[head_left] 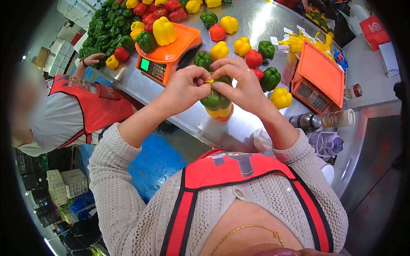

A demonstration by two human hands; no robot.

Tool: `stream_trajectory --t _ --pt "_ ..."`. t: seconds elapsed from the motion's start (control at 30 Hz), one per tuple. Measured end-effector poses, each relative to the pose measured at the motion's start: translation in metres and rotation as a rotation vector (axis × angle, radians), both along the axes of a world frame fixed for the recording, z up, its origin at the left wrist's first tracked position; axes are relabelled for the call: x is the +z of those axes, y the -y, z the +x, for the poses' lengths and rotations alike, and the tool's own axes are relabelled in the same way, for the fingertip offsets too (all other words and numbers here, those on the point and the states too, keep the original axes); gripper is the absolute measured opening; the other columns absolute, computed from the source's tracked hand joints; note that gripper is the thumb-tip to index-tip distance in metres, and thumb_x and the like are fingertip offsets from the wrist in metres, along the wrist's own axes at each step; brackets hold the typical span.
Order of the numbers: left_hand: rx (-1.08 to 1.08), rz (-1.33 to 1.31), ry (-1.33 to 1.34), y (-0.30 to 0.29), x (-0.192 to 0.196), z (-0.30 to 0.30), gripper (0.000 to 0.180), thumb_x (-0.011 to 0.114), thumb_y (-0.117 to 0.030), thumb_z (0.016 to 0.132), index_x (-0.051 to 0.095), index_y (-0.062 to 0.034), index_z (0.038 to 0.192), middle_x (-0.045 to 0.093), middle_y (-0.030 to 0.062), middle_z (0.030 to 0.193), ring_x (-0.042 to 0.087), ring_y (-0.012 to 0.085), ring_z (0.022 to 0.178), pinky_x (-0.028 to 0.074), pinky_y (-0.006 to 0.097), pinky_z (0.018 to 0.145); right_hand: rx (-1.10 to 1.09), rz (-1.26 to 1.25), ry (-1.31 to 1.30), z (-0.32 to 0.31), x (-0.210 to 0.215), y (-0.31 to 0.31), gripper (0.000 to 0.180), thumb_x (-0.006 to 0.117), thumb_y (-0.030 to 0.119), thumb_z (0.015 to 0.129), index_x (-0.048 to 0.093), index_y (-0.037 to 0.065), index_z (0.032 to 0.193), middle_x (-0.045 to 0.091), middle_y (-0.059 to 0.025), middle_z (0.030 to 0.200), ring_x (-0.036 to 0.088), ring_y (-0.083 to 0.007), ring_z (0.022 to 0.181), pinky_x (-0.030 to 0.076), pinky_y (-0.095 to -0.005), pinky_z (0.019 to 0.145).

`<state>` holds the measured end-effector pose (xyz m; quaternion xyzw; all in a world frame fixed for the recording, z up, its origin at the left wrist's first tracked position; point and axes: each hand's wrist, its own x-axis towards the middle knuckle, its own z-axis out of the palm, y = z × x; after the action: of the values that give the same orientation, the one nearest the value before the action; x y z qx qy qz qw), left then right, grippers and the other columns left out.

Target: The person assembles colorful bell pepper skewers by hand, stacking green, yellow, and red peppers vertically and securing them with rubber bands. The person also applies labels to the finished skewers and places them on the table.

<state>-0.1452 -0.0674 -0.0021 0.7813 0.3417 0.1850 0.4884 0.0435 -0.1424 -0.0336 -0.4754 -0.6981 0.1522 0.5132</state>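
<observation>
My left hand is closed in a pinch on a small yellow strip, which looks like the gathered end of a thin net or tie. Opposite it, my right hand curls in, its thumb and fingertips at the same strip. Just below my fingers a green bell pepper sits above a yellow bell pepper, with part of a red bell pepper showing beneath. The three are stacked close together at the metal table's near edge; whether netting wraps them is too fine to tell.
An orange scale holds a yellow and a green pepper; a second orange scale stands right. Loose peppers lie between them on the metal table. Yellow net bags with tags, bottles and a co-worker in a red vest are nearby.
</observation>
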Motion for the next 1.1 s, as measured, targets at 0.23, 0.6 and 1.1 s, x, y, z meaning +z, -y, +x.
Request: stream_trajectory --t 0.23,0.6,1.1 --pt "-0.049 0.272 0.088 0.003 -0.004 0.004 0.012 0.07 -0.006 0.079 0.064 -0.0012 0.089 0.056 0.0061 0.082 0.054 0.0128 0.067 0.046 0.027 0.06 0.04 0.09 -0.003 0.004 -0.007 -0.004 0.011 0.071 0.008 0.078 0.066 0.002 0.086 0.066 -0.0099 0.108 0.058 -0.0283 0.106 0.045 -0.0391 0.095" --pt "-0.043 0.657 0.232 0.009 -0.021 0.008 0.011 0.067 0.001 0.081 0.061 -0.0018 0.089 0.059 0.0111 0.078 0.06 0.0238 0.065 0.049 0.033 0.059 0.15 -0.041 -0.208 0.007 -0.016 0.003 0.008 0.068 0.008 0.086 0.066 0.001 0.088 0.065 -0.0089 0.107 0.06 -0.0235 0.106 0.047 -0.0344 0.092" --pt "0.119 0.542 0.467 0.019 -0.042 0.016 0.011 0.067 0.007 0.087 0.063 -0.002 0.093 0.053 0.001 0.081 0.047 0.0066 0.069 0.037 0.02 0.06 0.496 -0.328 -0.276 0.03 -0.014 -0.032 0.014 0.064 0.006 0.089 0.062 0.002 0.102 0.061 -0.0027 0.103 0.058 -0.014 0.1 0.046 -0.029 0.09"
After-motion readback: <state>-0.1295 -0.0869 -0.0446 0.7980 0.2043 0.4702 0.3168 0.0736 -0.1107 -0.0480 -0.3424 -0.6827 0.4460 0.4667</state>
